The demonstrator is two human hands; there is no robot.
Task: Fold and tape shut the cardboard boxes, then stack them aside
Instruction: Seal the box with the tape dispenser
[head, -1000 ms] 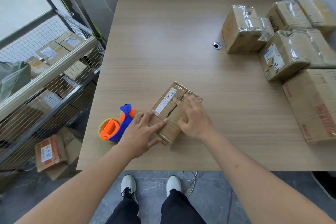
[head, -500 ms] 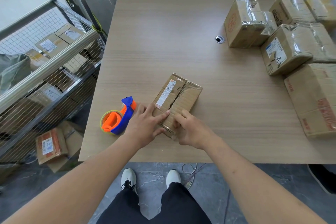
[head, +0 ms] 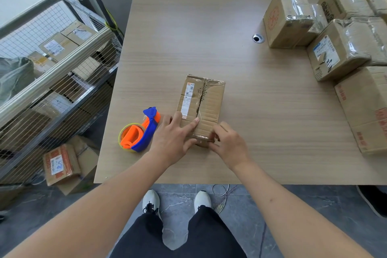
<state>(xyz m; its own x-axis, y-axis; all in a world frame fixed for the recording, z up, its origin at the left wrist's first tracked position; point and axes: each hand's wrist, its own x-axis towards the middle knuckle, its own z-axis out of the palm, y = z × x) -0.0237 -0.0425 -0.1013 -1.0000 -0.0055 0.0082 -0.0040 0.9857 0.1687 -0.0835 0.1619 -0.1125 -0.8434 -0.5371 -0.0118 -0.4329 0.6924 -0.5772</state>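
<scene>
A small brown cardboard box (head: 204,102) with a white label lies on the wooden table (head: 209,27), its top flaps folded down along a centre seam. My left hand (head: 172,140) presses flat on the box's near left part, fingers straight across the seam. My right hand (head: 227,144) grips the near right corner, fingers curled at the near end. An orange and blue tape dispenser (head: 139,133) lies on the table just left of my left hand.
Several taped boxes (head: 343,48) are grouped at the table's right side, with a large one (head: 366,109) nearest. A cable hole (head: 258,38) sits mid-table. A wire rack (head: 52,81) holding more boxes stands at the left.
The box has turned from a diagonal lie to point straight away from me. My right hand slid from the top of the box down to its near right corner.
</scene>
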